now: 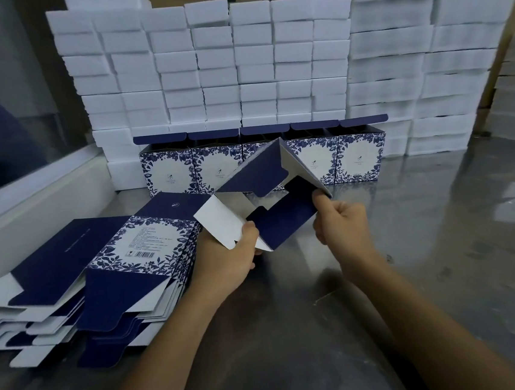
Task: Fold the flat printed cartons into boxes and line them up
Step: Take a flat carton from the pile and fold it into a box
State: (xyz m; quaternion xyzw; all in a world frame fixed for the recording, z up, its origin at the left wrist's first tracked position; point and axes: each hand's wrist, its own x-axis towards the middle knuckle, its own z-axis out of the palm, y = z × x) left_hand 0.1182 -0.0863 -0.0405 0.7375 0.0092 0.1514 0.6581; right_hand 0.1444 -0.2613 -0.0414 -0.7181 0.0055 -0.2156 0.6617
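I'm seeing both hands working a half-opened blue floral carton (268, 193), which is hanging in the air above the steel table (441, 224). The left hand (234, 260) is gripping its white flap at the lower left, fingers curling round the edge; the right hand (340, 221) is pinching the navy panel's right corner. Just left of the left hand, the stack of flat cartons (106, 272) is lying. Beyond both hands, five folded boxes (262, 159) are standing in a row, lids up, against white foam blocks (221, 66).
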